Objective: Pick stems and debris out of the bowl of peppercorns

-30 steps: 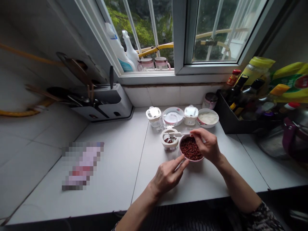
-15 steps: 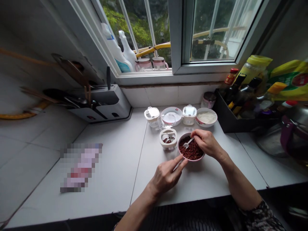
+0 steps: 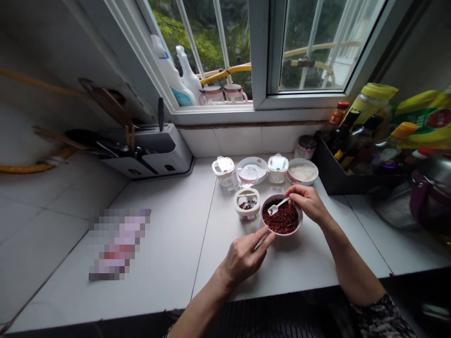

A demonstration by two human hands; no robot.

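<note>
A pink-rimmed bowl [image 3: 284,220] of dark red peppercorn-like pieces stands on the white counter. My right hand [image 3: 307,203] pinches the handle of a small white scoop [image 3: 273,210], whose head is over the bowl's contents. At the bowl's lower left rim, my left hand [image 3: 246,253] steadies it with fingertips, thumb and index finger apart. Just left of the bowl is a small clear jar [image 3: 247,212] with a cream rim, its lid flipped back and a few red pieces inside.
Behind are two lidded jars [image 3: 223,170] [image 3: 278,169], a bowl of white grains [image 3: 258,164] and a bowl of pale contents [image 3: 303,172]. A dark bottle box [image 3: 326,173] stands right, a utensil holder [image 3: 169,155] left. A blurred packet [image 3: 123,244] lies at left.
My right hand has drawn slightly up and to the right, so more of the scoop and bowl shows. The left hand stays at the rim.
</note>
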